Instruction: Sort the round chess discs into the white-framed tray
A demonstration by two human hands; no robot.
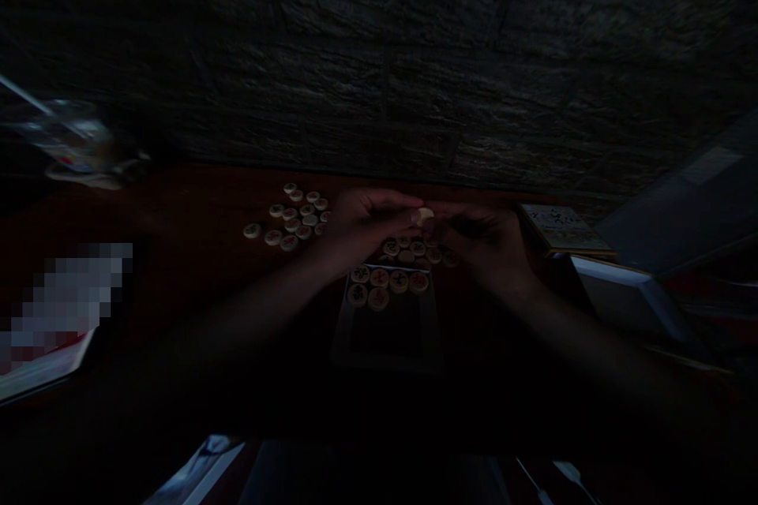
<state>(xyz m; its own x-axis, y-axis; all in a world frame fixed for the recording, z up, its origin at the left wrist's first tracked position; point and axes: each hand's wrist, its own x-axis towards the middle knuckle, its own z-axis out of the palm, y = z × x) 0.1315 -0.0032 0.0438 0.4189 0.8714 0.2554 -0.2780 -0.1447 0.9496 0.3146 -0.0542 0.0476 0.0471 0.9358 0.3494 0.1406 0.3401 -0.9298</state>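
My left hand [361, 222] and my right hand [479, 241] meet above the middle of a dark red table [195, 245]. Both pinch one pale round game disc [424, 215] between their fingertips. Directly below lie several round discs with red and dark characters [388, 284], at the far end of a dark tray with a pale frame [388, 335]. Another loose group of discs [294, 217] lies on the table to the left of my left hand. The scene is very dim.
A glass or clear container [76, 146] stands at the back left. A book or booklet [47, 355] lies at the left edge. A lidded box [560, 229] and a pale box [628, 296] sit on the right. A dark stone wall [379, 55] rises behind.
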